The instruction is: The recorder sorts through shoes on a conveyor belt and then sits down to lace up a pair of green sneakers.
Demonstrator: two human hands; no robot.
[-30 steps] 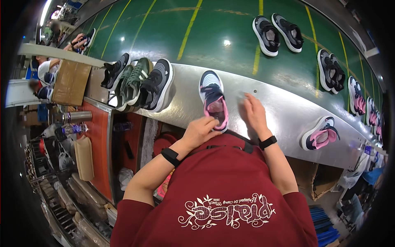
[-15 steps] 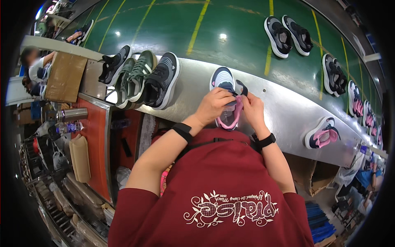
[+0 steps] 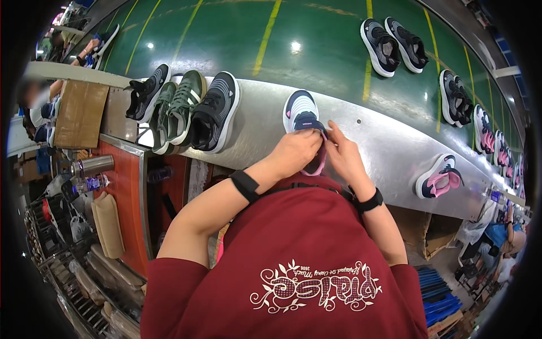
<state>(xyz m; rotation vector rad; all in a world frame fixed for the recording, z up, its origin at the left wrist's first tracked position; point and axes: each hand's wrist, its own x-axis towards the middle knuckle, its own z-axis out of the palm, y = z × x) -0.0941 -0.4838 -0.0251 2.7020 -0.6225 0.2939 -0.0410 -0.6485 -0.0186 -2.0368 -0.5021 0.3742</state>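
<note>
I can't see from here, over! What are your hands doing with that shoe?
Left hand and right hand both gripping the navy-and-pink shoe on the metal ledge. Dark sneakers off to the left, clear.

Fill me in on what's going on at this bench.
A person in a red shirt has both hands on a navy and pink sneaker lying on a metal ledge. The left hand and right hand grip it near the tongue. Several dark and green sneakers sit further left; another pink one lies right.

Both hands [image 3: 319,151] together, fingers curled.
</note>
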